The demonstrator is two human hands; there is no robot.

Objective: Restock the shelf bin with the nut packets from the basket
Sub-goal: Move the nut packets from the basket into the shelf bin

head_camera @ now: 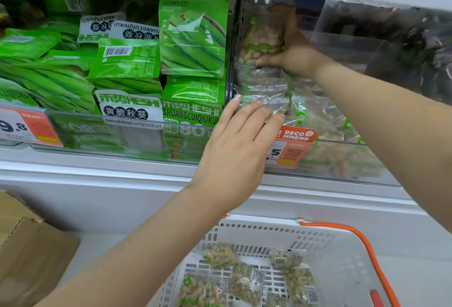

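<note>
Nut packets [247,282] lie loose in the white basket [342,253] nearest the camera, clear pouches showing pale nuts with green print; an orange handle [367,245] arcs over the basket's right rim. To the left of the basket sits a brown cardboard box [29,245].

Above the basket, the left hand [234,150] reaches up to the clear front of the shelf bin [342,160], its grip spread, the straight fingers resting on the top edges of the packets standing at the bin's front left. An orange price tag [291,145] hangs on the bin front just right of that hand.

Farther in, the right hand [291,54] has its grip curled round one upright nut packet [263,37], thumb beneath it, holding it against the left wall of the bin above the stacked packets. More packets fill the bin to the right behind the forearm.

Left of the bin, a neighbouring compartment holds green okra snack bags [193,35], some upright, some lying flat, with another price label [27,127] at its front.
</note>
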